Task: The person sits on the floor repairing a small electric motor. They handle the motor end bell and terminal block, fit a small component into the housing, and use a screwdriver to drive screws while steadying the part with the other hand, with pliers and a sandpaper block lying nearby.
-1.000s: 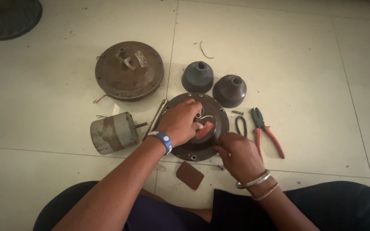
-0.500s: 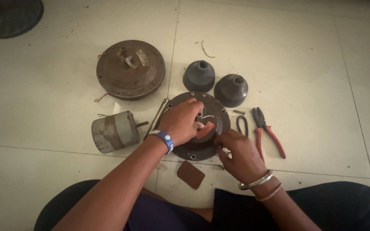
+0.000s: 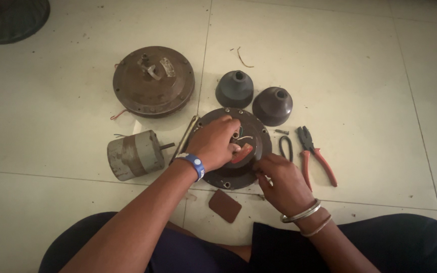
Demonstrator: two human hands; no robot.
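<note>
Hands on the round motor plate (image 3: 223,174).
I see my left hand (image 3: 213,144) gripping its centre; my right hand (image 3: 281,182) pinches its rim, pliers (image 3: 314,154) nearby.

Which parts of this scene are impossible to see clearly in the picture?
Head view only:
- Middle of the round motor cover: hidden under the left hand.
- What the right hand pinches: covered by its own fingers.
- Dark round object, top left: cut off by the edge.
- Small bits near the pliers: too small to name.
</note>
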